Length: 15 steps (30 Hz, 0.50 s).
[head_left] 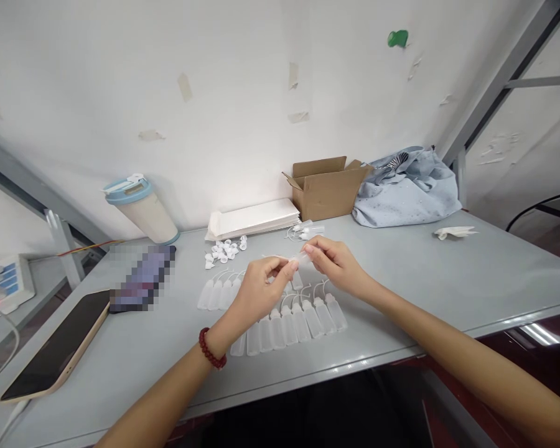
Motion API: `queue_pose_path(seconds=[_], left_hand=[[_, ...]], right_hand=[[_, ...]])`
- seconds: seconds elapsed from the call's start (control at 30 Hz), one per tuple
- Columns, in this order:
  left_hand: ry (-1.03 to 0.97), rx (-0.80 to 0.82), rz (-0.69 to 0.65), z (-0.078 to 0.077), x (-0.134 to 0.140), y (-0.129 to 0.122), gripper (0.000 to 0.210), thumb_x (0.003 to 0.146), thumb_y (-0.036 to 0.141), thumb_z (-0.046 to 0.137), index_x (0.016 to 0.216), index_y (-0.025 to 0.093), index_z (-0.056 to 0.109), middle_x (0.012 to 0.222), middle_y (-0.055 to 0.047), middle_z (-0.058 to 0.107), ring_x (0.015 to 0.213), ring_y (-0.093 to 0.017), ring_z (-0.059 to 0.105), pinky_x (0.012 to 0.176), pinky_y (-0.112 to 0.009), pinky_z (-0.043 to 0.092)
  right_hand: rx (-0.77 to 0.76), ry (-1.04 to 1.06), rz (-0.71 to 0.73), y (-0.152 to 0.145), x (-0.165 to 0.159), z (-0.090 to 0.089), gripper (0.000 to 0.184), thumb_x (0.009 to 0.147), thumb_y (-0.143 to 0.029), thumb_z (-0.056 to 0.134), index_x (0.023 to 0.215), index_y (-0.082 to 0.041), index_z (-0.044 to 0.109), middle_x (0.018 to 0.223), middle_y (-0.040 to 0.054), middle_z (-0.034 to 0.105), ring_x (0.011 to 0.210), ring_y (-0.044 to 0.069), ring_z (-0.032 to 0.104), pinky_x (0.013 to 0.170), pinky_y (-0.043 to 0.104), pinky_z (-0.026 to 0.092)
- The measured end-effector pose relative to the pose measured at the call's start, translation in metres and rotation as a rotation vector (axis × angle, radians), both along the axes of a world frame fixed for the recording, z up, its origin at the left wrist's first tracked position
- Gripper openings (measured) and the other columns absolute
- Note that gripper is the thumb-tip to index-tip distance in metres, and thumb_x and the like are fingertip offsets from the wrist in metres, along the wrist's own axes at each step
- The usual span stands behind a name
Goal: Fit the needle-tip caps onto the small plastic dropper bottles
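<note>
Between my two hands is a small translucent plastic squeeze bottle (303,257), held over the middle of the table. The fingertips of my left hand (264,287) are closed at one end of it, with a red bead bracelet on that wrist. My right hand (333,262) pinches its other end. Fingers hide much of the bottle. Below lies a front row of similar bottles (287,326) with strapped tops, and another group of bottles (217,294) lies left of my left hand. Small white caps (224,251) are piled farther back.
Loose bottles (312,231) lie before an open cardboard box (331,191). White flat packs (254,218) are stacked along the wall. A cloth bag (406,193) and a crumpled white scrap (455,232) are right; a tumbler (142,210), a phone (58,345) and a blurred item (144,280) are left.
</note>
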<state>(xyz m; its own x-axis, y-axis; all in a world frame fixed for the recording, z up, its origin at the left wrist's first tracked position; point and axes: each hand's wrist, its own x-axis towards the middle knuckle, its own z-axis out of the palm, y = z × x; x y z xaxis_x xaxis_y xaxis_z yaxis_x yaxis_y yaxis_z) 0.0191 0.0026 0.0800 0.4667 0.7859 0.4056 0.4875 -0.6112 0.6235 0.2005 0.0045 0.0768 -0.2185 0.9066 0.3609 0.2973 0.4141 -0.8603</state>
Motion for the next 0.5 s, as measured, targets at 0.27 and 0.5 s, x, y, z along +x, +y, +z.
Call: queue_pose_path(seconds=[0.27,0.5], left_hand=[[0.240,0.360,-0.113,-0.006,-0.008,0.013,0.029,0.095,0.026,0.042,0.071,0.017,0.055,0.072,-0.009,0.060,0.074,-0.024,0.054,0.069,-0.041,0.043],[0.263,0.371,-0.096,-0.010,-0.005,0.014,0.026,0.094,0.027,0.042,0.076,0.015,0.057,0.077,-0.011,0.062,0.079,-0.026,0.054,0.071,-0.041,0.044]], right_hand=[[-0.386,0.158,0.095,0.007,-0.002,-0.002,0.042,0.082,-0.054,0.053,0.061,-0.023,0.034,0.050,-0.0101,0.023,0.041,0.006,0.020,0.038,0.021,0.017],[-0.535,0.228,0.143,0.008,0.003,0.001,0.044,0.081,-0.052,0.058,0.061,-0.022,0.032,0.052,-0.0112,0.019,0.041,0.005,0.014,0.038,0.020,0.011]])
